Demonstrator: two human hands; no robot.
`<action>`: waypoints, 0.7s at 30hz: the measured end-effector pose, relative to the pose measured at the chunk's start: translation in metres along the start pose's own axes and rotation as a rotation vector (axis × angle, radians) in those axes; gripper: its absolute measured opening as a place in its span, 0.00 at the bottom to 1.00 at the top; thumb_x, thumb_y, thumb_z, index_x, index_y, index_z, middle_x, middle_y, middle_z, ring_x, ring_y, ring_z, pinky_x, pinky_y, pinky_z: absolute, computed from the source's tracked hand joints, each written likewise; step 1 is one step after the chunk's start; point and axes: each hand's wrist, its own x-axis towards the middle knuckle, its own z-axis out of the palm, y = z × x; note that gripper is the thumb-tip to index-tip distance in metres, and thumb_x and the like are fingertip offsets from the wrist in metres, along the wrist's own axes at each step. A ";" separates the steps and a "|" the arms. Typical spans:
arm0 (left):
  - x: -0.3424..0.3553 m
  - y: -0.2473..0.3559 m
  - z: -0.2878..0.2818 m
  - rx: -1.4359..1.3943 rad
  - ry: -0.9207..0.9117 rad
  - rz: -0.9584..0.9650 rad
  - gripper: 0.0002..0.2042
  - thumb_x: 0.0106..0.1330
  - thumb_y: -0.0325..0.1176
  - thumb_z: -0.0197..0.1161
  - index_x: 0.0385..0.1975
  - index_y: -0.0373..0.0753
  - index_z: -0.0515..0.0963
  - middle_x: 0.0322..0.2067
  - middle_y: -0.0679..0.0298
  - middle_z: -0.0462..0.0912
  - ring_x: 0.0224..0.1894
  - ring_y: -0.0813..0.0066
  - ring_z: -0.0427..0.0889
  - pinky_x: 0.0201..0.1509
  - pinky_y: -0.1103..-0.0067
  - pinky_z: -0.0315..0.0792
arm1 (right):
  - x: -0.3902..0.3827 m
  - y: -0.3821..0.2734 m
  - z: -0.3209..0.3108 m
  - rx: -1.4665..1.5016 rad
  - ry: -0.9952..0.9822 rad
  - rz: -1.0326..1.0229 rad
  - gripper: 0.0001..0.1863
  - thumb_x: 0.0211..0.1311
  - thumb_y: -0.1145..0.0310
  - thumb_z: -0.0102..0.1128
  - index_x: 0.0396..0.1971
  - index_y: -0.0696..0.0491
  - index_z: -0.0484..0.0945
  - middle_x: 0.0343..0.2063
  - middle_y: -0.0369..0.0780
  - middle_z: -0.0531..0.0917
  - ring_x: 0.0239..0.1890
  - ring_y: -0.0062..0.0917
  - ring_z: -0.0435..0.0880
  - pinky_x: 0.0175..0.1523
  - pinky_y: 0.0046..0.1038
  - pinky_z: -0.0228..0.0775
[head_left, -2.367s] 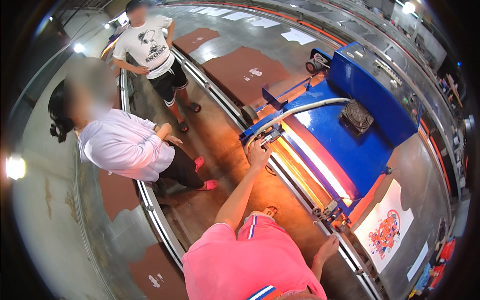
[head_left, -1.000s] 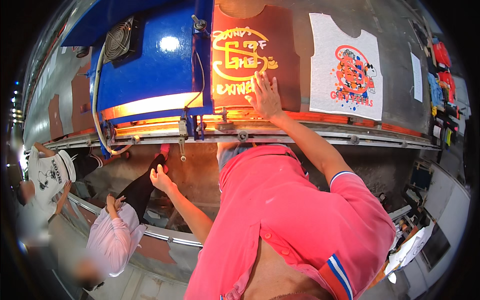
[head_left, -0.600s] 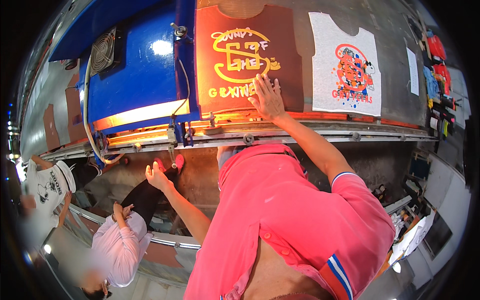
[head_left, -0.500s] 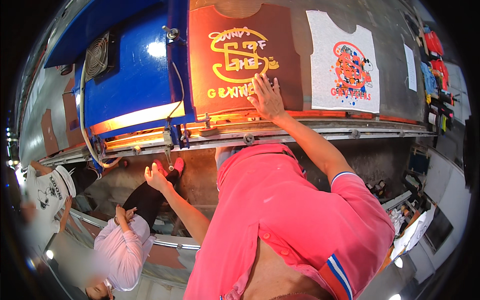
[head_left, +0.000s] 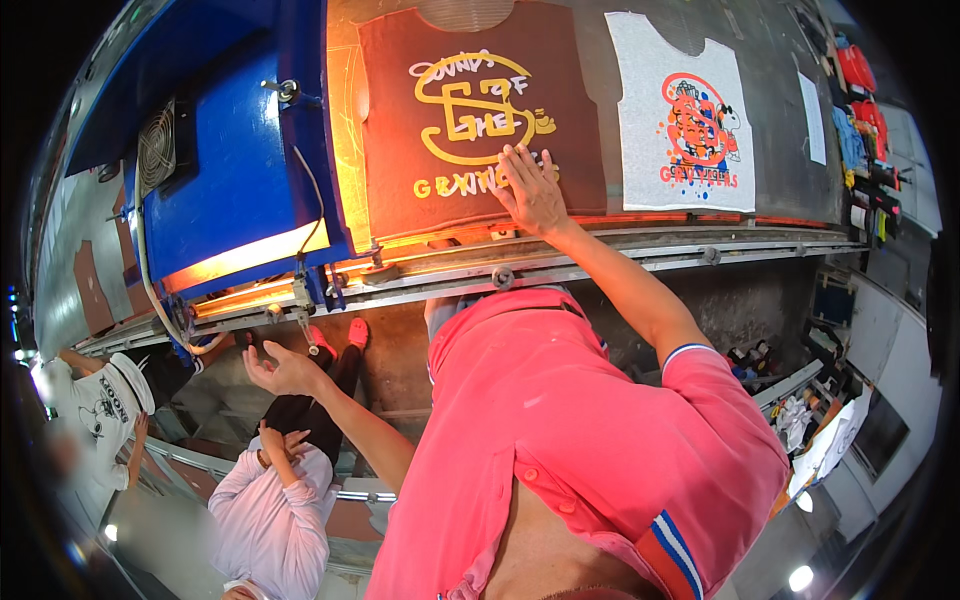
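Note:
A brown cut shirt panel (head_left: pixel 390 130) with a yellow and white print lies flat on the long grey table. My right hand (head_left: pixel 535 190) rests on its lower right part, palm down with fingers stretched, over the print's lower edge. Out to the left, off the table, my left hand (head_left: pixel 283 370) hangs in the air with its fingers apart and nothing in them. Above it stands a blue machine hood (head_left: pixel 230 190) with a fan, a hose and an orange glow along its lower edge. Right of the brown panel lies a light grey shirt panel (head_left: pixel 640 120) with a red and blue print.
A metal rail (head_left: pixel 600 250) with rollers runs along the table's near edge. At the left are a person in a pale pink top (head_left: pixel 275 510) with hands together and another in a white shirt (head_left: pixel 95 395). Clothes (head_left: pixel 860 120) hang at the far right.
The blue hood has slid left, showing more of the table beside the brown panel. My left hand has moved left and slightly down, its fingers more spread. My right hand stays on the panel.

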 end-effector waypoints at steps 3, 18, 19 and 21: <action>-0.013 0.043 0.016 -0.117 -0.045 0.313 0.14 0.63 0.23 0.60 0.49 0.27 0.76 0.53 0.50 0.77 0.56 0.60 0.75 0.61 0.66 0.69 | 0.000 0.008 0.004 0.005 -0.003 0.012 0.31 0.67 0.54 0.53 0.63 0.59 0.64 0.64 0.47 0.68 0.69 0.43 0.62 0.70 0.55 0.48; -0.172 0.138 0.197 -0.066 -0.946 0.939 0.42 0.65 0.56 0.58 0.69 0.30 0.54 0.73 0.52 0.46 0.75 0.54 0.41 0.73 0.47 0.37 | -0.047 0.025 -0.064 0.230 0.265 0.318 0.28 0.69 0.59 0.54 0.63 0.59 0.65 0.61 0.50 0.72 0.67 0.45 0.65 0.69 0.47 0.52; -0.173 0.140 0.199 -0.057 -0.961 0.969 0.43 0.64 0.57 0.58 0.69 0.30 0.54 0.73 0.52 0.46 0.75 0.54 0.40 0.73 0.48 0.36 | -0.063 0.030 -0.074 0.278 0.306 0.395 0.26 0.69 0.61 0.54 0.62 0.59 0.66 0.60 0.50 0.72 0.66 0.44 0.66 0.68 0.45 0.55; -0.174 0.140 0.204 -0.025 -1.015 1.030 0.43 0.65 0.57 0.57 0.70 0.32 0.52 0.73 0.51 0.46 0.75 0.53 0.41 0.73 0.47 0.37 | -0.101 0.040 -0.088 0.284 0.384 0.555 0.24 0.69 0.63 0.54 0.61 0.60 0.68 0.58 0.50 0.74 0.63 0.43 0.70 0.65 0.40 0.61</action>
